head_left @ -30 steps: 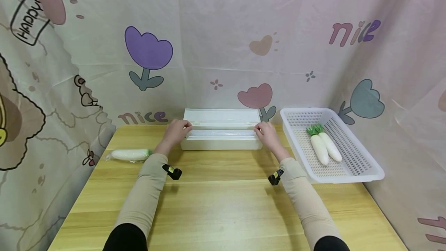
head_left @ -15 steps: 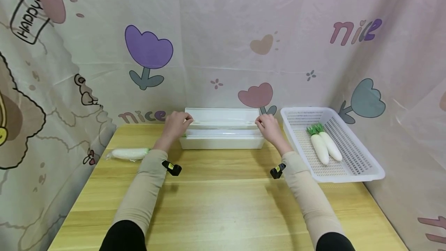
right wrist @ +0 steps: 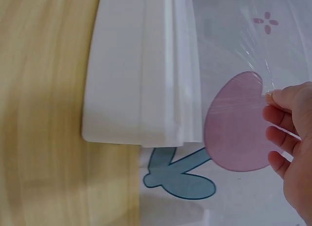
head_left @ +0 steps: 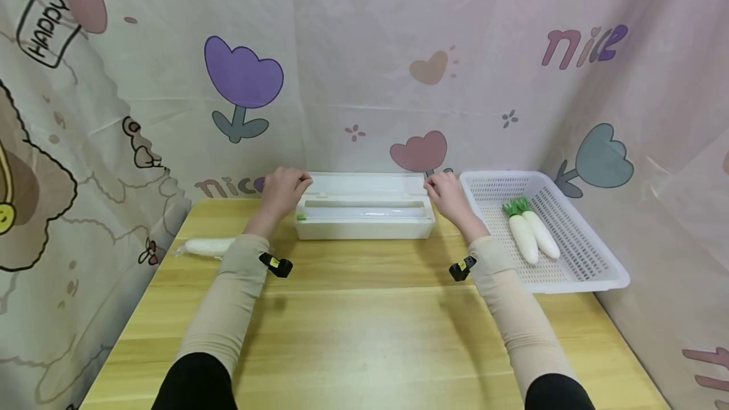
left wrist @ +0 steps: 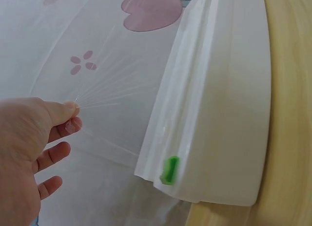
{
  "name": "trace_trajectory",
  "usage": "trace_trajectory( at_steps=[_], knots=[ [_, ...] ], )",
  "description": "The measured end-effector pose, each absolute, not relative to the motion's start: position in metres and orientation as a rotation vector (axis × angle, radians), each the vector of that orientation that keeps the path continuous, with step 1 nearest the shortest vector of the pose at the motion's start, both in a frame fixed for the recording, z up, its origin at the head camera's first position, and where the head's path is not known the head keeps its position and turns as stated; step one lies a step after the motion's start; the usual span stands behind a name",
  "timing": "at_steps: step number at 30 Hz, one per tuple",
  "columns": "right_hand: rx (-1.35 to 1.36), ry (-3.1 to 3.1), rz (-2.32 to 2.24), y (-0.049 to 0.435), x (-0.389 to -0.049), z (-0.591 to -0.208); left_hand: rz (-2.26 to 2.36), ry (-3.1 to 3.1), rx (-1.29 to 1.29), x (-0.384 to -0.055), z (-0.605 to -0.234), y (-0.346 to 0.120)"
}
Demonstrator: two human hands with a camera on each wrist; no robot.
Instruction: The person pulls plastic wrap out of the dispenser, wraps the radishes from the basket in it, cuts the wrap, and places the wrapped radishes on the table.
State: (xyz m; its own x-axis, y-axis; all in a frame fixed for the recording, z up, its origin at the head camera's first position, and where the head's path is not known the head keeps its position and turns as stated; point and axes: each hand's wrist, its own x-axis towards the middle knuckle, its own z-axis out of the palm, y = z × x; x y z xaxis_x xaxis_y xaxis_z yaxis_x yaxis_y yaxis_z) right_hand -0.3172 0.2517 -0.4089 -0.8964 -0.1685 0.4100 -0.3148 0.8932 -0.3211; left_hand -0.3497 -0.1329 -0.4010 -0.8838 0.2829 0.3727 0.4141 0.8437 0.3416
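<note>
A white cling-film dispenser box point(head_left: 364, 220) stands open at the back of the wooden table point(head_left: 364, 328), its roll showing inside. My left hand point(head_left: 286, 187) pinches the clear film point(left wrist: 112, 99) at the box's left end between thumb and forefinger. At the right end my right hand point(head_left: 443, 192) pinches the same sheet point(right wrist: 243, 50). The film is stretched taut above the box point(left wrist: 229, 114), seen also in the right wrist view point(right wrist: 141, 80). A green tab point(left wrist: 169, 169) marks the box's left corner.
A wrapped white radish point(head_left: 206, 246) lies on the table at the left. A white perforated basket point(head_left: 592, 271) at the right holds two white radishes point(head_left: 531, 236) with green tops. A patterned curtain point(head_left: 364, 68) closes in the back and both sides.
Both hands have risen from the box's front edge to above its open lid, drawing the clear film up and back between them.
</note>
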Motion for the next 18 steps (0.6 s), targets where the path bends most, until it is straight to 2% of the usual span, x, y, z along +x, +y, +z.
trace_trajectory(
  at_steps=[18],
  knots=[
    [0.370,-2.629,0.521,0.254,-0.310,-0.357,-0.578,-2.615,-0.539,-0.341,-0.354,-0.132]
  ],
)
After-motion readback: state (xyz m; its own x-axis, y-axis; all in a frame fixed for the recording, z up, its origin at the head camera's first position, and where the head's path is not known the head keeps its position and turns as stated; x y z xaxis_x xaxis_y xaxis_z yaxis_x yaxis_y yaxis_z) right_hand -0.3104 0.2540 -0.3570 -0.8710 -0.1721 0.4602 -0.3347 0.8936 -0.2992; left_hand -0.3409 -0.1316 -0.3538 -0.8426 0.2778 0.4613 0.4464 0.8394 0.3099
